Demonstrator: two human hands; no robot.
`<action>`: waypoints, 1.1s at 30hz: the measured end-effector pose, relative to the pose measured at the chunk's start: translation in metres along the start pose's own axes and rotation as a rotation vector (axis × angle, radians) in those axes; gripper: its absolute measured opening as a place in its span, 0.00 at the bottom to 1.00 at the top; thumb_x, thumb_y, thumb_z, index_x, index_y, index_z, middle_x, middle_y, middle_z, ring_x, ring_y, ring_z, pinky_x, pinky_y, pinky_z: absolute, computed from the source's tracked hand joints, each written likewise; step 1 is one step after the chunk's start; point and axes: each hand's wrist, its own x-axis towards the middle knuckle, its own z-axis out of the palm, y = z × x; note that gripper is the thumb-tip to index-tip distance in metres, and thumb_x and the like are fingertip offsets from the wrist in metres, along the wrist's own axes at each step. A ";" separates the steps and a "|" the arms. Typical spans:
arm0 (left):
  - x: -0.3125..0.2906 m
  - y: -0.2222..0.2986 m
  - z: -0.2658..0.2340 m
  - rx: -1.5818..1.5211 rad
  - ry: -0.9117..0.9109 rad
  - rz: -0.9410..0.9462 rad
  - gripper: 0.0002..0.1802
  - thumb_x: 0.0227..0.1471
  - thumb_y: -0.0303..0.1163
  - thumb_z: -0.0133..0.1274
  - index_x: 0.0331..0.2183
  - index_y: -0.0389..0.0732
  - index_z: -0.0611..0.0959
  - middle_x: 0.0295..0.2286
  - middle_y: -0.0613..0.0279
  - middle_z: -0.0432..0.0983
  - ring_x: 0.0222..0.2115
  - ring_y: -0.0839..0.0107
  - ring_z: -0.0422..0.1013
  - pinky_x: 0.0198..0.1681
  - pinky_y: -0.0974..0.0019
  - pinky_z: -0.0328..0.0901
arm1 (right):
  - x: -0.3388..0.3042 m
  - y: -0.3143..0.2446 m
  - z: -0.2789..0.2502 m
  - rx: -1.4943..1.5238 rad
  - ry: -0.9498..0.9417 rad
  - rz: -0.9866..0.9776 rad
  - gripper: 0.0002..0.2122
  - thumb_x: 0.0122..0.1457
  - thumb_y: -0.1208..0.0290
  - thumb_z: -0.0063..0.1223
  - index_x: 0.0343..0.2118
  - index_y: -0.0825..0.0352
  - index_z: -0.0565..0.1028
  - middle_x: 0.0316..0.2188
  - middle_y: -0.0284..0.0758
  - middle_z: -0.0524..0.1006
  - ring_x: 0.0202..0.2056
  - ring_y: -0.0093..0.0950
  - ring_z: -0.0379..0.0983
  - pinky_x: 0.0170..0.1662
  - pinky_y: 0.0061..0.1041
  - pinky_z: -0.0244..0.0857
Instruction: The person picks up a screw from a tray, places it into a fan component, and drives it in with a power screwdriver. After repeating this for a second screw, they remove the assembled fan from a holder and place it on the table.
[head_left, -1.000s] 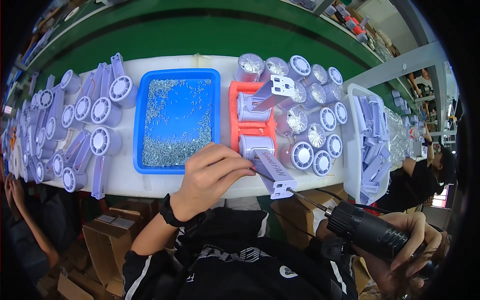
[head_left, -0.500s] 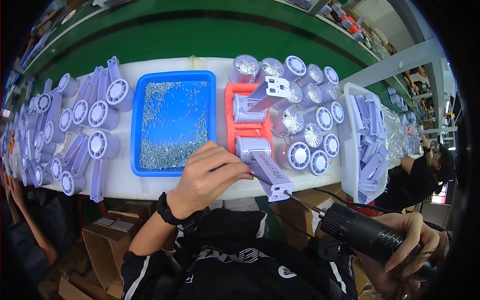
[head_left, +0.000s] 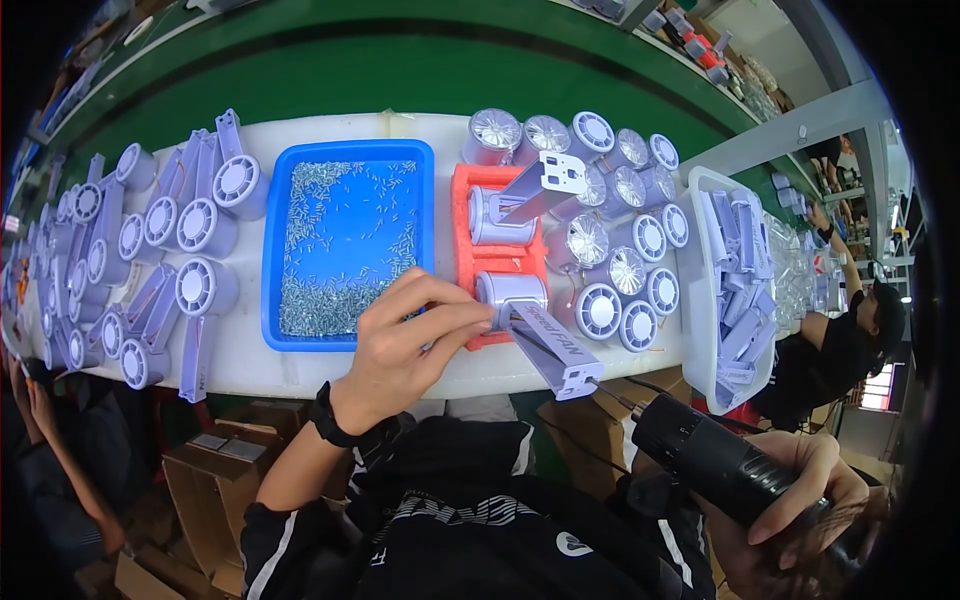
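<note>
My right hand (head_left: 790, 500) grips a black electric screwdriver (head_left: 715, 455), pointed up and leftward. Its thin bit (head_left: 612, 396) enters the end of a lilac plastic fan handle (head_left: 553, 352). This handle slants toward me from a cylindrical fan housing (head_left: 512, 292), which sits in the nearer pocket of a red cradle (head_left: 500, 266). My left hand (head_left: 410, 340) has thumb and fingers pinched together against the housing's left side, near where the handle joins; what lies between the fingertips is hidden. In the farther pocket stands another housing (head_left: 500, 215) with its handle (head_left: 545, 188) raised.
A blue tray (head_left: 428, 200) of small screws lies left of the cradle. Several lilac fan housings (head_left: 598, 312) stand to the right, more fans (head_left: 205, 230) far left. A white bin (head_left: 705, 345) holds loose handles. A co-worker (head_left: 840, 335) is at the right.
My left fingertips have moved up and slightly left, from along the handle to the housing. The screwdriver has come closer to the handle's end, with less of the bit showing outside it.
</note>
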 end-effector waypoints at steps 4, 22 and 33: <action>-0.001 0.003 0.000 -0.011 -0.012 -0.041 0.13 0.42 0.18 0.66 0.35 0.38 0.89 0.30 0.62 0.80 0.29 0.66 0.74 0.32 0.65 0.68 | -0.007 0.000 -0.005 0.121 -0.041 0.011 0.19 0.67 0.47 0.48 0.56 0.49 0.73 0.59 0.29 0.70 0.62 0.30 0.61 0.66 0.45 0.52; 0.000 0.010 0.002 -0.048 -0.133 -0.096 0.12 0.46 0.23 0.67 0.36 0.35 0.87 0.27 0.59 0.77 0.28 0.62 0.73 0.30 0.61 0.68 | 0.023 0.025 0.012 0.511 -0.375 0.371 0.07 0.70 0.61 0.51 0.47 0.51 0.77 0.39 0.22 0.66 0.25 0.18 0.68 0.45 0.30 0.66; -0.001 0.009 0.003 -0.062 -0.113 -0.074 0.09 0.46 0.23 0.67 0.33 0.35 0.87 0.26 0.60 0.77 0.27 0.62 0.73 0.30 0.61 0.67 | 0.017 0.004 0.003 0.274 -0.255 0.233 0.11 0.71 0.65 0.49 0.53 0.53 0.75 0.40 0.24 0.68 0.27 0.20 0.72 0.39 0.27 0.67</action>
